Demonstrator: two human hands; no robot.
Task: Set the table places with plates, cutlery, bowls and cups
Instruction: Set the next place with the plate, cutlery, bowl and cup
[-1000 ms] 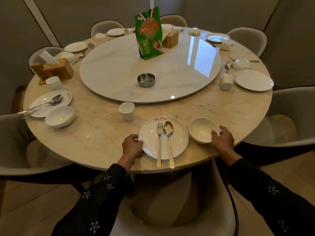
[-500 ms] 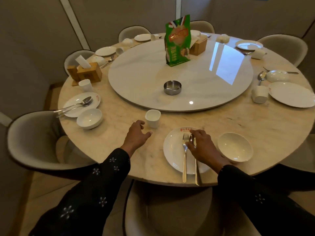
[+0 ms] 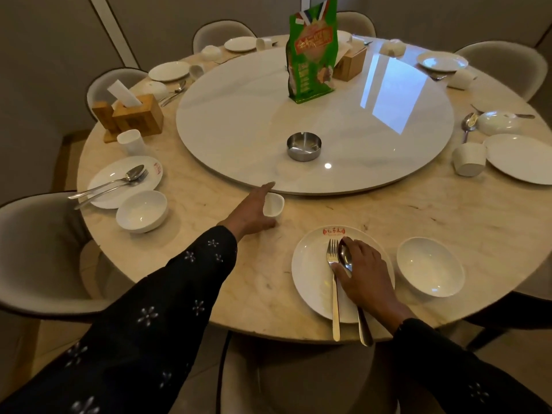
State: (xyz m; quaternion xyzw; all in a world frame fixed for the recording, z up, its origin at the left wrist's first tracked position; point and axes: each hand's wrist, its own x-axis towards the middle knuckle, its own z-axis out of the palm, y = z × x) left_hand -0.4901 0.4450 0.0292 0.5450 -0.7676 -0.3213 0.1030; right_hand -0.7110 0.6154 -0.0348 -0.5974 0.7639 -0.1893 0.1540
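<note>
A white plate (image 3: 310,279) with a red logo lies at the near table edge, with a fork (image 3: 333,258) and a spoon (image 3: 345,255) across it. My right hand (image 3: 367,273) rests on the plate, thumb and fingers pinched on the spoon. A white bowl (image 3: 430,265) sits just right of the plate. Further in, beside the turntable's rim, stands a small white cup (image 3: 274,203). My left hand (image 3: 251,210) reaches to the cup's left side, fingers and thumb spread around it.
A white turntable (image 3: 313,115) carries a steel ashtray (image 3: 303,146) and a green bag (image 3: 312,52). Another setting lies at left: plate (image 3: 143,180), bowl (image 3: 142,210), cup (image 3: 130,141), wooden napkin holder (image 3: 134,118). Plate (image 3: 519,158) and cup (image 3: 469,159) lie at right. Chairs (image 3: 38,249) ring the table.
My left hand left the plate's edge and reached forward to the cup. My right hand moved from the bowl onto the plate and pinched the spoon. The view shifted left.
</note>
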